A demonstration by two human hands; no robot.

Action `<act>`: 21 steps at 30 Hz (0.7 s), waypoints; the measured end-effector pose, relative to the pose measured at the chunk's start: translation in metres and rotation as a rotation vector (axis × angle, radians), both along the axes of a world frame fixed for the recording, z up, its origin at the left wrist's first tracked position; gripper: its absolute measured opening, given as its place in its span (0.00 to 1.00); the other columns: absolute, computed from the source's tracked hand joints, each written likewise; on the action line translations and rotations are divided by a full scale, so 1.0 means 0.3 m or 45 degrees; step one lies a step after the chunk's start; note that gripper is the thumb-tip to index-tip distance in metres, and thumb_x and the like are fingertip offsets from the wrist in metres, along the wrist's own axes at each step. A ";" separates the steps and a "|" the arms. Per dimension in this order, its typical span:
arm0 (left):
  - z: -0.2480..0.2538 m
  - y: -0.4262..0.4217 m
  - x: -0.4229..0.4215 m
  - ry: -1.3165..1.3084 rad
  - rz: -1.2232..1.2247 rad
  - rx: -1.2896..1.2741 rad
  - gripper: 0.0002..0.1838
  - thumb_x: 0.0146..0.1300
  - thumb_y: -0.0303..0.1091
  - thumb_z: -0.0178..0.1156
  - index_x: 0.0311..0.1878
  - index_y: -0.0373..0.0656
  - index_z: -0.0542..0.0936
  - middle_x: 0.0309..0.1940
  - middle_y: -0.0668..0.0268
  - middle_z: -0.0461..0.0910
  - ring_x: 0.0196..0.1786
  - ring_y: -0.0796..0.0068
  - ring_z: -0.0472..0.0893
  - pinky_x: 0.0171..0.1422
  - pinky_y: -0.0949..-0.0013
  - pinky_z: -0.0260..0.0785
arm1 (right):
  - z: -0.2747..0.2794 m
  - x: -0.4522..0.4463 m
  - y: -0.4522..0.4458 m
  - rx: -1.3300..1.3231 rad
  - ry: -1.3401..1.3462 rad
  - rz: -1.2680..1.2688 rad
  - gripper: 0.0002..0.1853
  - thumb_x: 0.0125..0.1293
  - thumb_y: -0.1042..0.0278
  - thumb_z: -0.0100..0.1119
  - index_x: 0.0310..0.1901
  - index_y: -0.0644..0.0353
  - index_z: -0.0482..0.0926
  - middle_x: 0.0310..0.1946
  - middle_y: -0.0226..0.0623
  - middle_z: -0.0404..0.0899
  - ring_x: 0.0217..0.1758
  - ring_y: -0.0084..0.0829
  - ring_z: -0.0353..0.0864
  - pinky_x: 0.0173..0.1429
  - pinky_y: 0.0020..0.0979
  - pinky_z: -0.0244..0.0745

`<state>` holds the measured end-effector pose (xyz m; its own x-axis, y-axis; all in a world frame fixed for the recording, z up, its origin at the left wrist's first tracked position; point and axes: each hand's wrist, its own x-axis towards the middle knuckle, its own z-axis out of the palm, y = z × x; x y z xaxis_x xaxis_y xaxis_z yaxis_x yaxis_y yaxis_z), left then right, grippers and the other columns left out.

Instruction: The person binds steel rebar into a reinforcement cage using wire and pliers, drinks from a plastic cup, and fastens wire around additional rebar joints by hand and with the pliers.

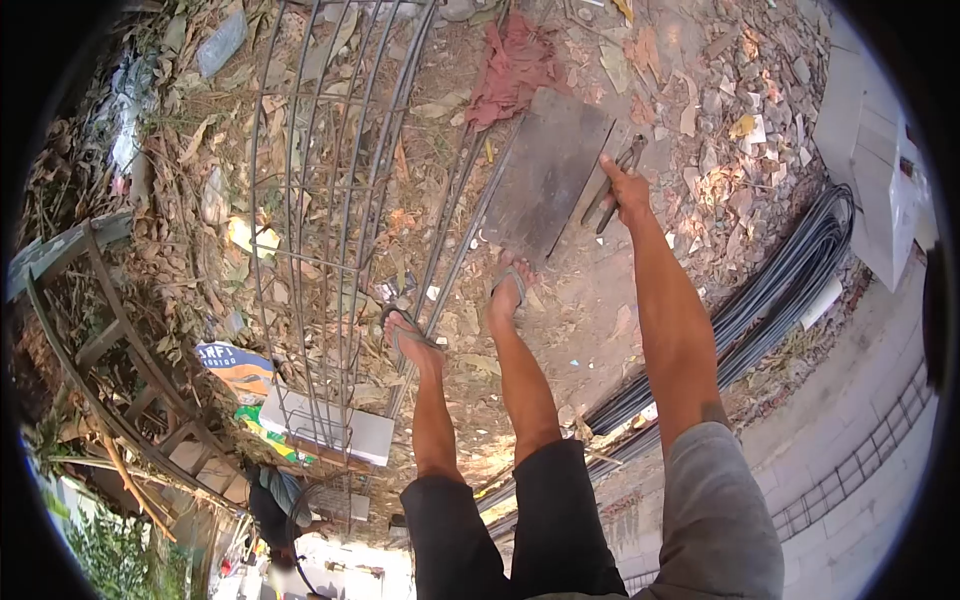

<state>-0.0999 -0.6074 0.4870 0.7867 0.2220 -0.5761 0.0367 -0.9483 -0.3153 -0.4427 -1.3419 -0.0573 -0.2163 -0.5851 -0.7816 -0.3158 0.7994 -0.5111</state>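
My right hand [626, 188] is closed around the handles of metal pincers [632, 152], with their jaws pointing up and away from me. Just left of the pincers, a dark flat board [550, 165] lies at a slant, its near end by my sandalled foot [510, 285]. A crumpled red cloth [513, 70] lies at the board's far end. Left of the board stretches a long cage of steel bars [320, 200] tied with cross-pieces. My other foot [412, 340] stands at the bars' right side. My left hand is out of view.
Bundled steel rods [790, 270] run along the right, near a pale wall with a wire ladder-like frame [850, 465]. A curved metal ladder [110, 340] leans at left. A white block [330, 425] and a printed sack [235, 365] sit near the cage. Dry leaves and rubble cover the ground.
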 end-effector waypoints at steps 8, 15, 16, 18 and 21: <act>0.108 -0.192 0.142 -0.364 0.062 0.094 0.17 0.82 0.48 0.51 0.53 0.44 0.79 0.38 0.60 0.81 0.35 0.65 0.81 0.46 0.60 0.79 | 0.071 -0.151 0.205 0.028 0.234 0.278 0.21 0.72 0.50 0.64 0.49 0.65 0.84 0.36 0.48 0.89 0.37 0.38 0.90 0.46 0.41 0.82; 0.081 -0.357 0.332 -0.589 -0.865 -0.300 0.17 0.71 0.38 0.47 0.38 0.30 0.75 0.25 0.58 0.64 0.28 0.58 0.67 0.34 0.49 0.59 | 0.233 0.041 0.339 -0.089 0.228 0.942 0.20 0.73 0.54 0.59 0.55 0.63 0.79 0.44 0.52 0.87 0.48 0.50 0.86 0.56 0.44 0.78; 0.059 -0.317 0.375 -0.687 -0.427 -0.414 0.20 0.75 0.42 0.46 0.42 0.31 0.75 0.29 0.60 0.64 0.31 0.60 0.68 0.35 0.50 0.60 | 0.206 0.060 0.378 -0.132 0.248 0.988 0.21 0.73 0.54 0.58 0.56 0.63 0.79 0.46 0.53 0.86 0.52 0.53 0.85 0.59 0.46 0.77; 0.052 -0.370 0.419 -0.774 -0.356 -0.459 0.27 0.80 0.52 0.44 0.42 0.34 0.77 0.27 0.66 0.64 0.28 0.70 0.67 0.31 0.59 0.58 | 0.208 0.081 0.445 -0.099 0.271 1.022 0.21 0.73 0.54 0.58 0.57 0.62 0.79 0.44 0.53 0.86 0.50 0.54 0.85 0.58 0.46 0.77; 0.024 -0.363 0.503 -0.786 0.188 -0.578 0.31 0.82 0.59 0.44 0.51 0.38 0.82 0.21 0.74 0.62 0.19 0.83 0.59 0.22 0.72 0.49 | 0.300 0.042 0.549 0.173 0.143 0.861 0.17 0.74 0.55 0.57 0.54 0.59 0.79 0.31 0.43 0.83 0.34 0.41 0.84 0.44 0.41 0.79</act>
